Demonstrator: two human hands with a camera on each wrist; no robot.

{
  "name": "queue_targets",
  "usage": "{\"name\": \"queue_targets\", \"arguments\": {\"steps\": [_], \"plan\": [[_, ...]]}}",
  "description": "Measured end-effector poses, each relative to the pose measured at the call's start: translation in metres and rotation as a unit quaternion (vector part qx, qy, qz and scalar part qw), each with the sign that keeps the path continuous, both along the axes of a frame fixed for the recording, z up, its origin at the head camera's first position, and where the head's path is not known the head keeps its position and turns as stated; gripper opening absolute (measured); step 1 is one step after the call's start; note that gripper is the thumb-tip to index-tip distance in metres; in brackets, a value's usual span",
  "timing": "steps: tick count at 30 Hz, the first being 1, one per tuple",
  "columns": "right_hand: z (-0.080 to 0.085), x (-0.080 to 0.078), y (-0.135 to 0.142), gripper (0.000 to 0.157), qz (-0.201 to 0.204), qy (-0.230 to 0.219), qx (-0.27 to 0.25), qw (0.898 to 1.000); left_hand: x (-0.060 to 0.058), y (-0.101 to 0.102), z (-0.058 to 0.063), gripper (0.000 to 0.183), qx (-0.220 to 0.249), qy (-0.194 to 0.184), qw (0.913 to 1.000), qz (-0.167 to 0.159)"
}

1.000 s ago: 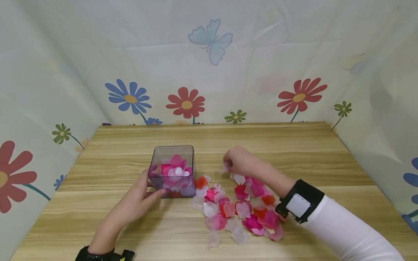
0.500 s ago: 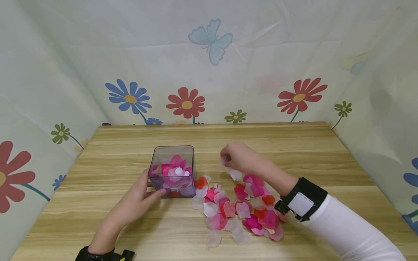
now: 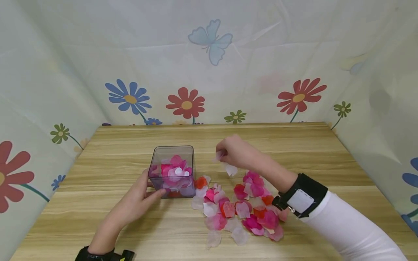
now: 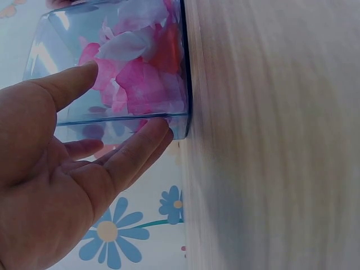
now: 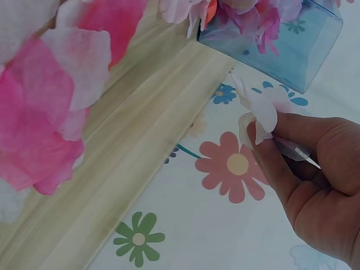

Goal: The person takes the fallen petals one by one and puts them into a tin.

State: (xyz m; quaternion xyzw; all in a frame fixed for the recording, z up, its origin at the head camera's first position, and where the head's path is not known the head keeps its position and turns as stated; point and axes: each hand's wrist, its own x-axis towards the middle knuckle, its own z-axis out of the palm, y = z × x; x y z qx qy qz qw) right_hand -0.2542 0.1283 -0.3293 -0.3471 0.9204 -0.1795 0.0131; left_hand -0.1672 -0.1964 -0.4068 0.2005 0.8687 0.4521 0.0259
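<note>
Head view, item one: what is it, and where does it stand?

Box (image 3: 173, 150), one, see-through with a smoky tint, four-sided, uncovered at the top, upright on the surface (image 3: 287, 143). Contents (image 3: 176, 173): petals in pink, white and orange-red, lying loose and overlapping in the lower part of the box.

Left hand (image 3: 138, 199): position and state?

At the near left corner of the box. Thumb laid on the near wall, other fingers along the left wall, fairly straight and spread well away from the thumb. Left wrist view shows thumb and fingertips touching the box.

Right hand (image 3: 240, 152): same particulars?

To the right of the box, apart from it. Thumb and fingers pinching pale petals (image 5: 263, 115), more than one; exact count hidden by the fingers.

Loose stock?

Pile (image 3: 243, 209), to the right of the box and reaching nearer the person. Petals in several pinks, white and orange-red, overlapping, with paler ones at its near edge. One orange-red petal (image 3: 200, 182) lies just beside the right wall of the box; cannot tell whether they touch.

Wrist fittings?

Left strap (image 3: 101, 255), black, nearer the person than the box. Right strap (image 3: 304, 195), black with a white panel, well right of the box, meeting a white sleeve (image 3: 354, 226).

Backing?

Cloth (image 3: 261, 47), pale, behind the box and to both sides. Printed with flowers (image 3: 187, 105) in red, blue and green, and a light blue butterfly (image 3: 212, 41) higher up beyond the box.
</note>
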Motion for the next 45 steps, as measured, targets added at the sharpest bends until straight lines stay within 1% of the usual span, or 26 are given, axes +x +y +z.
{"name": "queue_targets", "arguments": {"steps": [7, 17, 21, 27, 32, 35, 41, 45], "plan": [[0.009, 0.0, -0.005, 0.005, 0.01, 0.015, -0.006, 1.0, 0.0, 0.0, 0.001, 0.063, 0.004, 0.003, 1.0, -0.004], [0.024, -0.002, -0.014, 0.007, 0.032, 0.035, -0.016, 0.999, 0.0, 0.0, 0.0, 0.065, 0.003, -0.011, 0.9999, -0.001], [0.031, -0.002, -0.019, 0.006, 0.034, 0.044, -0.013, 0.998, 0.001, 0.0, 0.0, 0.064, 0.007, -0.006, 0.9999, -0.005], [0.04, 0.001, -0.027, 0.004, 0.026, 0.031, -0.013, 0.999, 0.001, 0.0, 0.0, 0.062, 0.014, -0.001, 0.9999, -0.006], [0.045, 0.002, -0.033, 0.004, 0.028, 0.024, -0.015, 0.999, 0.001, 0.0, 0.0, 0.064, 0.012, 0.001, 0.9999, -0.007], [0.049, 0.003, -0.037, 0.004, 0.033, 0.024, -0.02, 0.999, 0.001, 0.0, -0.001, 0.065, 0.009, -0.002, 0.9999, -0.005], [0.055, 0.005, -0.043, 0.007, 0.05, 0.04, -0.029, 0.998, 0.0, 0.0, -0.001, 0.065, 0.0, -0.005, 1.0, -0.001], [0.061, 0.006, -0.05, 0.007, 0.06, 0.052, -0.032, 0.996, -0.001, 0.0, 0.0, 0.066, -0.02, 0.009, 0.9998, 0.003]]}}
